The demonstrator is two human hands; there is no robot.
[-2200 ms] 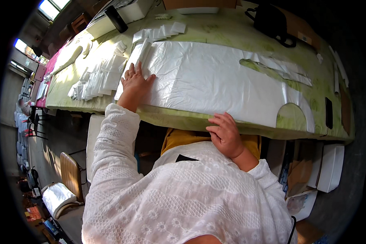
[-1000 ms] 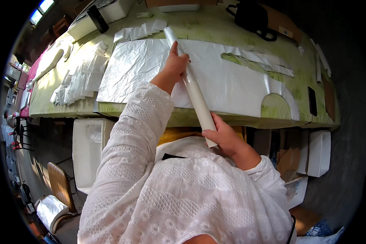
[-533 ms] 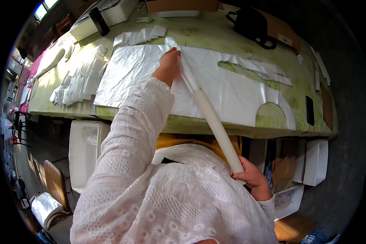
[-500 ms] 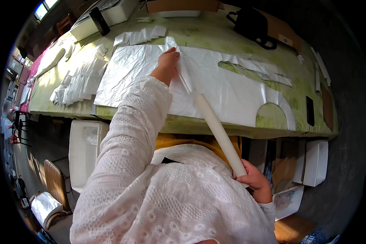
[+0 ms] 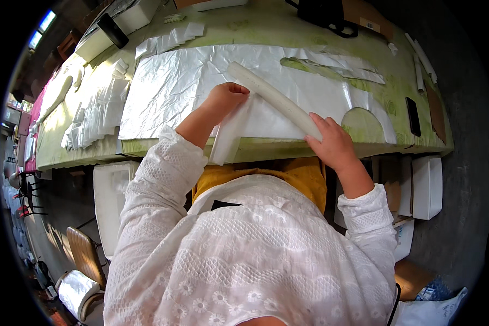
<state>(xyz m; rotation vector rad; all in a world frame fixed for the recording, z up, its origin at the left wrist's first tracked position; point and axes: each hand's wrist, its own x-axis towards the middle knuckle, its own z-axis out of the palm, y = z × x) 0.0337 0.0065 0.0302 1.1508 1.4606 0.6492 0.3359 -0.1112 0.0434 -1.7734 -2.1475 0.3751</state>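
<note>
My left hand (image 5: 227, 100) pinches a translucent white plastic strip (image 5: 226, 138), which hangs down past the table's near edge. Wrapped round the lower end of a long white roll (image 5: 274, 99) is my right hand (image 5: 334, 142). The roll slants up and left over the table, its far end just beyond my left fingertips. Beneath both hands lies a wide white plastic sheet (image 5: 168, 92), creased and shiny, with a rounded cut-out at its right end and a long slit near its far right. Whether the roll touches the sheet, I cannot tell.
The green-covered table (image 5: 255, 32) carries folded plastic pieces (image 5: 100, 111) at left and more (image 5: 171, 41) farther back. A black cylinder (image 5: 112, 30) stands far left. At right are a phone (image 5: 413, 116), thin white tubes (image 5: 421, 60) and a black bag (image 5: 323, 13). Foam boxes (image 5: 106, 201) stand below.
My right hand has risen from beside my waist to the table edge, bringing the roll over the sheet. My left hand has drawn nearer to me with the plastic strip.
</note>
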